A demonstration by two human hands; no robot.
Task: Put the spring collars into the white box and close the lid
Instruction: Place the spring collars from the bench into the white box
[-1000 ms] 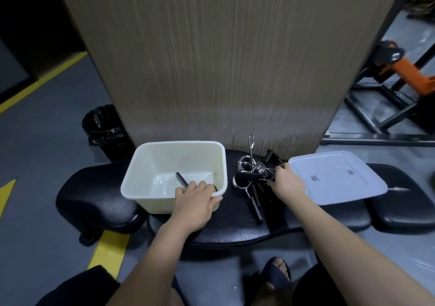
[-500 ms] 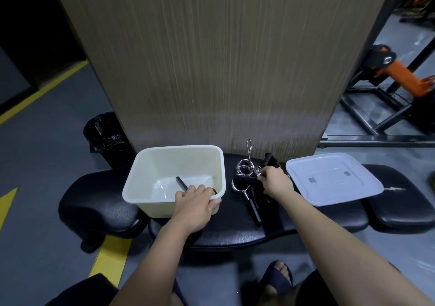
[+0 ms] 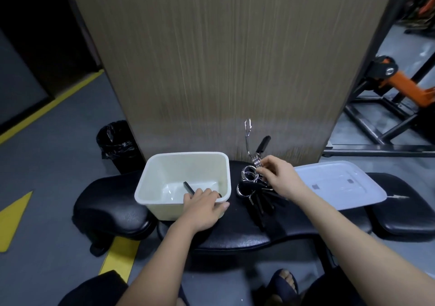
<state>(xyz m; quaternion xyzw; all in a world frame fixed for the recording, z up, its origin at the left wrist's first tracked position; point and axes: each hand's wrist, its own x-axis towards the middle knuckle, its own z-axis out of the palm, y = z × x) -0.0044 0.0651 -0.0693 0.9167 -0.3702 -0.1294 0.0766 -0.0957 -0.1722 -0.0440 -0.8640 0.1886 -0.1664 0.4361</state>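
Head view: white box (image 3: 164, 181) sits open on the black padded bench (image 3: 235, 232), with its lid (image 3: 341, 185) lying flat to the right, off the box. Between box and lid lies a tangled pile of chrome spring collars (image 3: 249, 183) with black-gripped handles splayed toward the camera. One collar already lies inside the box, only its black handle (image 3: 189, 187) showing past the knuckles.

Left hand (image 3: 202, 208) rests on the near rim of the box, fingers curled over the edge, steadying it; it grips the rim and nothing else. Right hand (image 3: 277, 176) is at the top of the pile, fingertips pinched on the raised collar (image 3: 253, 150), whose chrome arm and black grip stick up above the hand. Whether that collar is clear of the pile I cannot tell; the coils below touch or overlap.

Handling judgement: the collars look like stiff steel wire, fairly heavy for their size, with smooth chrome that could slip. The coils and handles likely snag each other, so lifting one may drag a neighbour along. Best hold is probably the rubber-covered handles or a pinch through the coil, not the bare wire arm. They are not fragile, so dropping them into the box should be fine, but the thin plastic box may skid, hence the bracing hand.

Most collars are still out and the lid is not yet on.
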